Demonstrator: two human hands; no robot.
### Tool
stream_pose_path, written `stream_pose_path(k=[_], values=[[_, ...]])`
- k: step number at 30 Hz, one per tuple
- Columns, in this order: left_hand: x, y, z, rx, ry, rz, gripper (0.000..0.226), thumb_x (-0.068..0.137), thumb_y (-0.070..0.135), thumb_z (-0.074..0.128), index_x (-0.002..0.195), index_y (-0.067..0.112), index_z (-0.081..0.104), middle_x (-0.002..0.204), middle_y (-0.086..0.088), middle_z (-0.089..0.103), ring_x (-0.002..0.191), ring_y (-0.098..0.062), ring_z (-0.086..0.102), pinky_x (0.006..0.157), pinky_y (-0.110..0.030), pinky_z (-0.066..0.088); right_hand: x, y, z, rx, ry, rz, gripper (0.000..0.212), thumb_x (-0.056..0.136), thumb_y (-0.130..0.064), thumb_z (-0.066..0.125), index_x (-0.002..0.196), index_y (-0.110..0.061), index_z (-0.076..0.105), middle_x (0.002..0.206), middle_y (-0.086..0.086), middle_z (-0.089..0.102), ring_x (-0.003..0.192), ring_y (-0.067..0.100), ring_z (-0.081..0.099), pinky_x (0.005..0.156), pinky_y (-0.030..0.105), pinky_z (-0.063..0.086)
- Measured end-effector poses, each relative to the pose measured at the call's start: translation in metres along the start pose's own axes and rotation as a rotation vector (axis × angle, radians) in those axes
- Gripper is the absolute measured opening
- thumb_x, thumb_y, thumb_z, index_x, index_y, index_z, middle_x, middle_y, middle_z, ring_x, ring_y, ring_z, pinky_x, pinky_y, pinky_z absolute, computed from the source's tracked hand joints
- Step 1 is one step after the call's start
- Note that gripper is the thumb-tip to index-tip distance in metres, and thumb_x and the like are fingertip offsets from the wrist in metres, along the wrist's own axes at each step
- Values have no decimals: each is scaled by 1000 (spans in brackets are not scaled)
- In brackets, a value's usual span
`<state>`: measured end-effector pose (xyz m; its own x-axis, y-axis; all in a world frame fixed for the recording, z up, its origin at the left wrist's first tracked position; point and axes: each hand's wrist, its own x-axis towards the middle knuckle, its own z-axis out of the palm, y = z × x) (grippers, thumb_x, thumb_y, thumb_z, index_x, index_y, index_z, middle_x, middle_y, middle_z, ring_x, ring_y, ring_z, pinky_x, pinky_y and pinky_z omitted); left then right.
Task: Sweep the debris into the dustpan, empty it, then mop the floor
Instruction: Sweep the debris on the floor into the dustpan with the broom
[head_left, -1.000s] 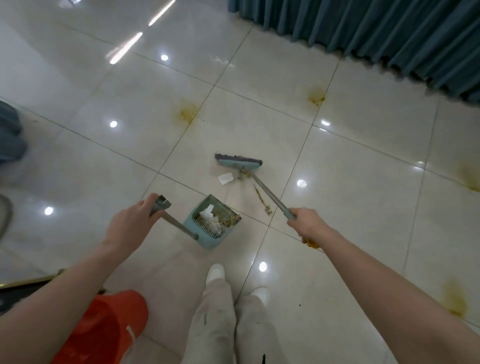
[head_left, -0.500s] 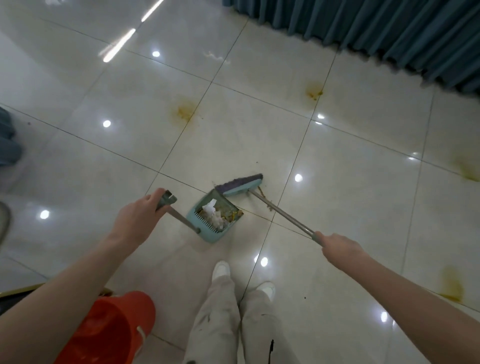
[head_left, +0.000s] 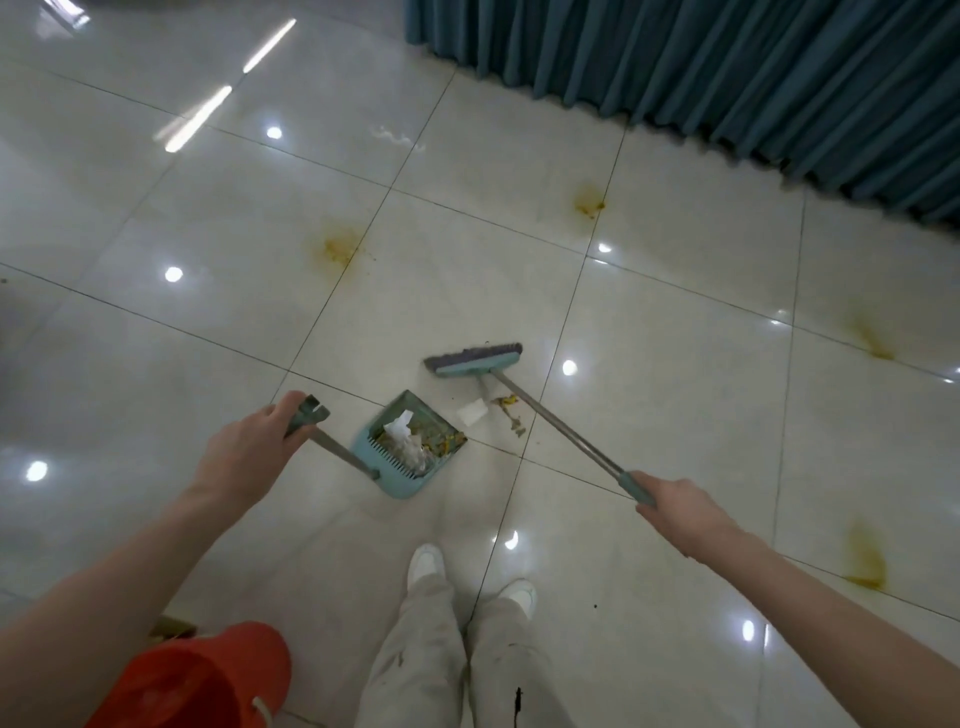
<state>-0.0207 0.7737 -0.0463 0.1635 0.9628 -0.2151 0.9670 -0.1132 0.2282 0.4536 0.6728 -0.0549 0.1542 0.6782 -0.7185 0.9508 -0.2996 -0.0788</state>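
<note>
Debris (head_left: 511, 414) on floor (head_left: 685, 415) btwn broom head (head_left: 472, 362) & dustpan (head_left: 400, 488) mouth. Left hand (head_left: 249, 457) grips dustpan handle (head_left: 337, 451), right hand (head_left: 685, 514) grips broom shaft (head_left: 561, 426). Risk: hard stroke flicks scraps past loaded pan.

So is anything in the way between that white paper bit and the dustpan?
No, nothing visible. The white paper scrap lies just off the open edge of the dustpan, with only bare tile between them. The broom sits beyond the scrap.
</note>
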Motion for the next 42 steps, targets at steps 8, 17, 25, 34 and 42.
stream_pose_path(k=[8, 17, 25, 34, 42], values=[[15, -2, -1, 2, 56, 22, 26, 95, 34, 52, 116, 22, 45, 95, -8, 67, 69, -35, 62, 55, -36, 47, 90, -69, -15, 147, 94, 0, 33, 97, -17, 45, 129, -20, 53, 99, 19, 61, 71, 34, 65, 50, 33, 53], [16, 10, 1, 8, 50, 50, 24, 96, 29, 52, 114, 14, 49, 91, -11, 67, 63, -29, 57, 52, -33, 41, 83, -46, 33, 31, -32, 26, 39, 95, -9, 38, 132, -15, 49, 98, 14, 55, 78, 29, 57, 58, 29, 49], [1, 11, -3, 25, 17, 118, 24, 95, 29, 54, 112, 13, 49, 90, -13, 67, 58, -28, 56, 49, -32, 42, -5, 24, 88, -71, -150, 63, 44, 97, -18, 39, 140, -28, 35, 113, 13, 61, 102, 31, 63, 70, 30, 41], [-34, 13, 11, 70, 7, 81, 24, 94, 28, 56, 114, 15, 49, 87, -14, 67, 55, -28, 53, 47, -33, 41, -62, 42, 65, 324, -82, 143, 37, 100, -25, 44, 136, -32, 47, 83, 7, 58, 45, 20, 56, 37, 25, 46], [-59, 33, 27, 71, -1, 33, 24, 96, 33, 51, 113, 18, 48, 93, -12, 66, 63, -36, 59, 50, -35, 42, -44, 30, 67, 478, -62, 280, 29, 98, -16, 40, 123, -13, 54, 88, 11, 58, 45, 22, 61, 43, 32, 53]])
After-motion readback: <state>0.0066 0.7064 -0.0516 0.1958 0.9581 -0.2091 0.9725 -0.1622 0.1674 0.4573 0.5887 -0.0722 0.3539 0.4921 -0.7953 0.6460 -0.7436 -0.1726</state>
